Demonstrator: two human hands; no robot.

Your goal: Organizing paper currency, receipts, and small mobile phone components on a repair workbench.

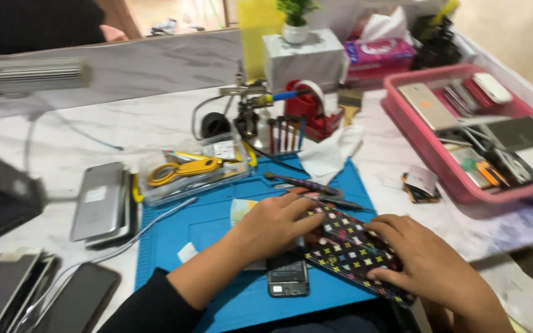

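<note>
Both of my hands rest on a dark phone case with a colourful star pattern (pixel 347 243), which lies tilted on the blue work mat (pixel 217 222). My left hand (pixel 272 225) presses on the case's left end with fingers curled. My right hand (pixel 424 259) grips the case's right side. A small dark phone part (pixel 288 277) lies on the mat just below my left hand. Screwdrivers (pixel 306 184) lie on the mat beyond the case.
A clear box with yellow scissors (pixel 183 169) sits at the mat's far left. Stacked phones (pixel 100 200) lie left of the mat, more at the bottom left. A pink tray (pixel 430 151) of phones and tools stands right. A red tape dispenser (pixel 306 108), tissue box and small plant stand behind.
</note>
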